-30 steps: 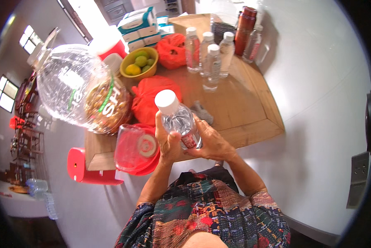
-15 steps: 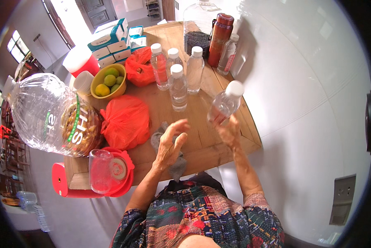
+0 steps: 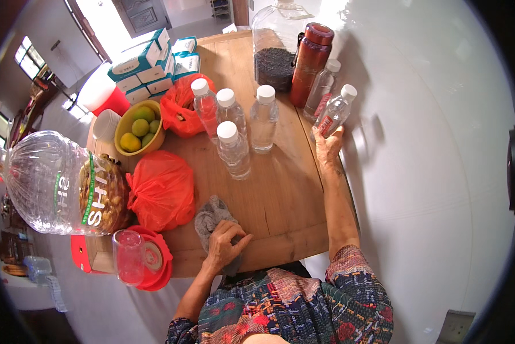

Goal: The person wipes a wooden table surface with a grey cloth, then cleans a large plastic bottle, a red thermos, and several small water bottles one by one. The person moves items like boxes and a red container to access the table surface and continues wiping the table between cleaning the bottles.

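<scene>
My right hand (image 3: 328, 151) is wrapped round the lower part of a clear plastic bottle (image 3: 341, 106) with a white cap and a red label. The bottle is at the table's right edge, beside a similar capped bottle (image 3: 319, 92). Bent fingers of my left hand (image 3: 226, 243) close on a crumpled grey cloth (image 3: 208, 218) near the front edge; part of the cloth is hidden beneath the hand. Several more white-capped bottles (image 3: 263, 123) stand upright in a group at mid-table.
Behind the right bottles stand a red-brown flask (image 3: 311, 66) and a big clear jug (image 3: 272, 37) with dark contents. Leftward are red plastic bags (image 3: 163, 192), a yellow bowl (image 3: 123, 143) of green-yellow fruit, stacked tissue packs (image 3: 137, 60), a large tilted jar (image 3: 34, 178) and a clear cup (image 3: 128, 261).
My right hand has carried its bottle away to the far right, next to the other bottle by the flask. The left hand has come down onto the grey cloth. The view has shifted slightly.
</scene>
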Demonstrator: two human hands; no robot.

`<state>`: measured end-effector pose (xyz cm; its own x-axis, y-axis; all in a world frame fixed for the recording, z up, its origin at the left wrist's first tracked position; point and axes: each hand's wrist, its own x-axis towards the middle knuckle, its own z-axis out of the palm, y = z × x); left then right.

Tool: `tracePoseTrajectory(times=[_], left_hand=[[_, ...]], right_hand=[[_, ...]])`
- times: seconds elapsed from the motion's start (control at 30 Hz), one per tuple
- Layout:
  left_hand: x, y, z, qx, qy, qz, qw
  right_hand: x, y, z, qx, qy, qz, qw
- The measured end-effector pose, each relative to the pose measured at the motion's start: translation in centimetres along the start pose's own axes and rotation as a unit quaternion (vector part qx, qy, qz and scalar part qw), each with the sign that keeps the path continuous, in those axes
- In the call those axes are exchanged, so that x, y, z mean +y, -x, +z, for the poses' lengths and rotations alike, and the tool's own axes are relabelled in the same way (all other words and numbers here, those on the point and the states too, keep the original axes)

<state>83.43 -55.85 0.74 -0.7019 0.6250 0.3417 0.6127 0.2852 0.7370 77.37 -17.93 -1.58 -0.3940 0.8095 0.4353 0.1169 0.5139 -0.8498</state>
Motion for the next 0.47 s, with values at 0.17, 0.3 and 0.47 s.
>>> tracePoseTrajectory(times=[0.17, 0.3, 0.47], left_hand=[[0.4, -0.2, 0.0, 0.01, 0.009, 0.007, 1.0], [2.5, -0.6, -1.0, 0.082, -0.031, 0.031, 0.996], [2.4, 1.2, -3.3, 0.174, -0.047, -0.004, 0.984]], right_hand=[[1.2, -1.2, 0.7, -0.005, 0.004, -0.012, 1.0], [3.0, -1.8, 0.7, 0.014, 0.034, -0.038, 0.999], [0.5, 0.9, -0.1, -0.036, 0.012, 0.009, 0.999]])
